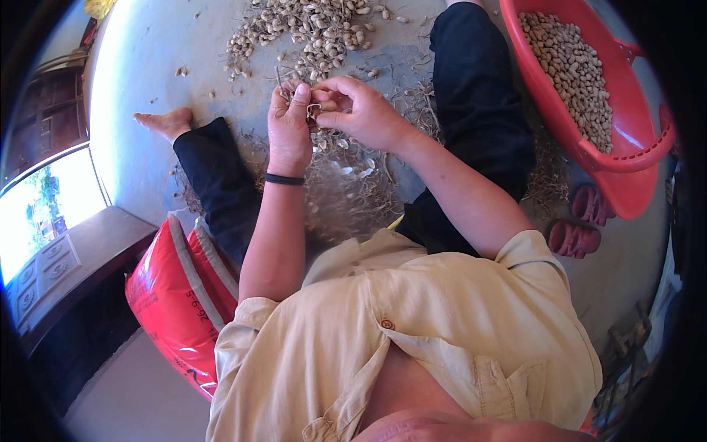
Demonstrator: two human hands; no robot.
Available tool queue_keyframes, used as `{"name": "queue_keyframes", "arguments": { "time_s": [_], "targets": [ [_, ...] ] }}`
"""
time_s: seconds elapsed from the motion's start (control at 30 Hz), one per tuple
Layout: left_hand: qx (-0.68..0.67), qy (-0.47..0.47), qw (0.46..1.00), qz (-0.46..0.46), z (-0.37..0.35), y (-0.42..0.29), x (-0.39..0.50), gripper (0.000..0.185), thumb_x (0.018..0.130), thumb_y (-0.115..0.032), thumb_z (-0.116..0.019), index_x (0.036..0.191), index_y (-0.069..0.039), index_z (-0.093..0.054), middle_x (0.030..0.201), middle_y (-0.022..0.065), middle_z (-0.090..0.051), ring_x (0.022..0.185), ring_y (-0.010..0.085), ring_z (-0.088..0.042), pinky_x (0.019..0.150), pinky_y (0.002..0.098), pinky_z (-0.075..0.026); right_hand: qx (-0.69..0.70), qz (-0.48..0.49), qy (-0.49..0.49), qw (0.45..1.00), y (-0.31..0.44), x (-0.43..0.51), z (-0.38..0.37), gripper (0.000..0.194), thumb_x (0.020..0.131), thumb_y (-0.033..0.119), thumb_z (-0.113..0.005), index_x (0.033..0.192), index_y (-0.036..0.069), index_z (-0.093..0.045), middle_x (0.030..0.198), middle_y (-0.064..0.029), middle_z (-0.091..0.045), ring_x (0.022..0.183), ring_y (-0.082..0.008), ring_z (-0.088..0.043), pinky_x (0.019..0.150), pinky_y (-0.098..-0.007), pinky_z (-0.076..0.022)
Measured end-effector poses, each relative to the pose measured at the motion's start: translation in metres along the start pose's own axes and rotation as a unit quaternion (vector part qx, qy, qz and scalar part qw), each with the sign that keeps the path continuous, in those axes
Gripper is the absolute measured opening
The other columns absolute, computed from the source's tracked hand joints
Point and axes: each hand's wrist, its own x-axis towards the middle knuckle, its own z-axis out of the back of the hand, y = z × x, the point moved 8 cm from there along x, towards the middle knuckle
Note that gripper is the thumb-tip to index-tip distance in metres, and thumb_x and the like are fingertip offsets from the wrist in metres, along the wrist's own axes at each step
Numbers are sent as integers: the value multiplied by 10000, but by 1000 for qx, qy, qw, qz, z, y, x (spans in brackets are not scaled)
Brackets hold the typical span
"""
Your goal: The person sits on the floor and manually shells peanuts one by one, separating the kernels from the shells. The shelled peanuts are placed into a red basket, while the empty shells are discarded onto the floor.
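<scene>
My left hand (290, 127) grips a small peanut plant stem with roots and pods (312, 110), its stalk sticking up past the fingers. From the right, my right hand (359, 113) pinches a pale peanut pod (327, 105) on that same clump. Just beyond both hands lies a heap of peanuts with roots (309, 33) on the concrete floor. Below them, dry root strands (353, 193) and a few broken pale shells (364, 171) are spread between my legs. Fingers partly hide the clump.
At the right stands a red plastic basket (635, 127) holding loose peanuts (571, 77). Near it are dark pink slippers (574, 238). Printed red bags (171, 298) lean at my left side, by a low dark cabinet (105, 248). My outstretched legs (478, 94) flank the litter.
</scene>
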Motion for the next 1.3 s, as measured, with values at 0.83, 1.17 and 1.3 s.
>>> {"name": "queue_keyframes", "arguments": {
  "time_s": [0.83,1.17,1.3],
  "targets": [
    [175,-147,973,-36,35,-7,10,94,895,-132,-512,880,-54,-461,618,7,-481,419,82,-464,365,203,-366,228,-76,207,948,15,-30,-10,94,869,71,-522,953,53,-484,811,-53,-589,657,-85,-558,564,-218,-468],
    [170,-28,985,-4,2,17,1,94,892,-144,-526,911,-57,-495,640,-6,-493,467,71,-440,401,198,-357,141,-194,150,959,-33,-21,-16,243,882,292,-543,832,54,-540,696,24,-502,588,-64,-470,472,-194,-380],
    [103,-36,994,18,-3,11,-1,66,898,-134,-515,908,-74,-490,609,-17,-475,465,62,-417,397,186,-326,294,-186,187,919,-28,-23,-14,283,904,315,-496,792,58,-539,686,22,-488,566,-57,-437,460,-199,-339]
  ]
}}
